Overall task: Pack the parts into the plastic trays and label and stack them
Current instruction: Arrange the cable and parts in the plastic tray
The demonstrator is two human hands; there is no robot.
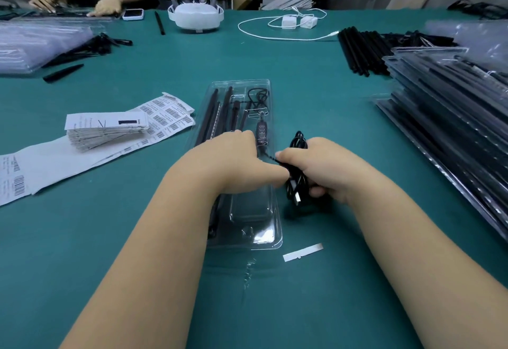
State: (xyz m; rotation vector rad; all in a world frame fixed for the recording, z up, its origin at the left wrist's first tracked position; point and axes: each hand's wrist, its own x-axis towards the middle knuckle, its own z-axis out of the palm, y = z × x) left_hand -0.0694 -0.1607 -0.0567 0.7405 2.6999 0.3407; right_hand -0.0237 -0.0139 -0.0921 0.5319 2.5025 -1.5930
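A green worktop point(316, 79) fills the room's foreground. Filled trays point(450, 106) are stacked at its right edge, loose black rods point(360, 51) lie behind them, and barcode label sheets point(165, 117) with a pile of leaflets point(107, 131) sit toward the left edge. A white headset point(195, 17) stands near the far edge, where another person works. The clear plastic tray point(247, 227) lies at mid-worktop, rods already seated in it. The left hand point(233, 161) rests on the tray, fingers curled; what its grip holds cannot be told. The right hand point(324, 169), just beside the tray's right edge, grips a coiled black cable point(298, 142).
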